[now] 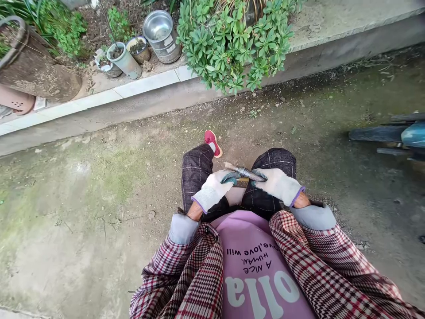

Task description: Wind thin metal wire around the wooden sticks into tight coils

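Both my hands wear white gloves with grey-green palms and purple cuffs, and meet over my lap between my knees. A short stick-like piece wound with silvery wire (244,171) lies between them, its pale brown end pointing up and left. My right hand (277,182) is closed on the dark grey right end of this piece. My left hand (215,187) is closed at its left side, fingers curled toward the wire. Just below the winding shows a yellowish-brown flat strip (242,182), touching my left fingertips. The piece's exact kind is unclear, and the fingers hide parts of it.
A leafy green shrub (235,44) overhangs a raised bed edged with white tiles (146,84). Pots and a metal bucket (162,37) stand on that ledge. At right, a blurred dark wheel with a blue part (411,135) juts in. A red shoe (213,142) rests on the ground.
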A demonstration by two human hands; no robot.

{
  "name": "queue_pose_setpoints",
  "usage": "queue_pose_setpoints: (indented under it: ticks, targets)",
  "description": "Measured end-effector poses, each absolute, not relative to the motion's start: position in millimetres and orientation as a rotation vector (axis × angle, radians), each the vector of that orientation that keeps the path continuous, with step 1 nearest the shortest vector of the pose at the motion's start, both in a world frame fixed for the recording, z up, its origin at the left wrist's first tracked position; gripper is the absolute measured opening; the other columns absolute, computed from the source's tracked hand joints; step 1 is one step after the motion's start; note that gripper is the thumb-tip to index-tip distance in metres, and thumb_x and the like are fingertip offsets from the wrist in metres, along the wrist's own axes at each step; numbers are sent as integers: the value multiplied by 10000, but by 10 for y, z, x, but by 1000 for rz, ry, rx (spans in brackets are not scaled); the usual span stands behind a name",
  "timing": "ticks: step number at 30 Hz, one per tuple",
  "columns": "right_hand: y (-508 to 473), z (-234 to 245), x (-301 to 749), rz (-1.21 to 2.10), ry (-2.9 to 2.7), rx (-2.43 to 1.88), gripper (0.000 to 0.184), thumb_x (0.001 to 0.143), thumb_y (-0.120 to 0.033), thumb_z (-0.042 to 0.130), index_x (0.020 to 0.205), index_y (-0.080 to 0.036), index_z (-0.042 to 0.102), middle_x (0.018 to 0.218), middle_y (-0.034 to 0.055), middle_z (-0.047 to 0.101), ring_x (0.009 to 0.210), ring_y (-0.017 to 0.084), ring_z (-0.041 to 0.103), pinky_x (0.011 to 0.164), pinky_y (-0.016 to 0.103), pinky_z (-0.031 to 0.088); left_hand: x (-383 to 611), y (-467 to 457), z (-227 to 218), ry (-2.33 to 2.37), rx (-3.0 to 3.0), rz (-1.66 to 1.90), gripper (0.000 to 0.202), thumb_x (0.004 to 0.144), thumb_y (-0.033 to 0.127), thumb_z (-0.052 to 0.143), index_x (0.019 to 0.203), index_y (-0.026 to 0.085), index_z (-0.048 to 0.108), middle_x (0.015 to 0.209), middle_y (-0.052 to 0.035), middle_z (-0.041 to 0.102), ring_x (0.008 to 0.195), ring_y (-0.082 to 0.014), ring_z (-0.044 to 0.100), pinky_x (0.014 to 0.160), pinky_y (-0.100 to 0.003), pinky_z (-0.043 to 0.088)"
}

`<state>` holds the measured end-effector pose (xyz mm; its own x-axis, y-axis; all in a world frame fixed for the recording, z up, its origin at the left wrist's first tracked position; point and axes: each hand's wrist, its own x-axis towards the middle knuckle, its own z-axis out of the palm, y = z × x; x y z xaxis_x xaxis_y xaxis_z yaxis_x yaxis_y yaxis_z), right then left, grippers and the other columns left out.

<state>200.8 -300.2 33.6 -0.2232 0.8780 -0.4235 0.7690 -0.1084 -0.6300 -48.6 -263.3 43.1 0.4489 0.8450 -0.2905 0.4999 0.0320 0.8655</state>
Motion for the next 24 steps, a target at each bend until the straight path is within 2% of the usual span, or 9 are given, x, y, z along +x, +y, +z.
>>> queue_pose_setpoints:
  ticks: [3,6,13,16,19,22,24]
  targets:
    - [-3022,347,2022,1441,-1697,-1713,244,893,-430,663,829,-195,646,688,-14,585,617,140,517,590,284,383,-509,-2686,411,1104,1400,468,239,921,211,634,1073,148,808,1178,-99,825,1130,-242,758,1099,-373,554]
    - [-3053,337,2015,1578,-1445,-1566,352,869,-529,724,849,-181,669,687,-19,581,598,128,502,537,264,389,-526,-2694,370,1085,1307,502,220,899,218,668,1048,144,811,1163,-95,831,1109,-235,766,1088,-373,560]
    - [-3076,408,1921,1813,-959,-1431,502,709,-569,877,949,-156,723,719,23,674,547,134,576,458,251,460,-550,-2672,295,1145,1319,526,181,866,217,684,982,149,805,1089,-92,834,1049,-224,764,1039,-363,572]
    - [-3078,526,1934,1914,-957,-1390,481,700,-556,881,883,-153,694,649,-2,637,455,99,529,398,228,414,-557,-2681,276,1135,1336,511,171,884,259,687,968,147,785,1062,-92,823,1029,-222,751,1014,-356,572]
    - [-3080,617,1983,2061,-1154,-1291,446,705,-533,873,830,-157,668,633,-7,641,450,93,521,401,222,403,-565,-2654,264,1116,1368,475,170,907,309,678,903,155,750,960,-84,800,933,-218,737,919,-351,591]
    - [-3086,644,1998,2252,-1365,-1217,394,734,-501,850,877,-165,703,636,-20,636,486,105,516,429,234,413,-586,-2563,302,1128,1406,444,136,868,302,716,834,170,730,883,-63,771,863,-210,717,858,-338,591]
    - [-3096,627,1979,2254,-1553,-1220,327,776,-450,815,928,-170,740,645,-27,628,520,112,507,455,242,408,-611,-2487,369,1131,1485,436,122,847,295,730,833,174,740,879,-55,765,862,-205,706,867,-334,581]
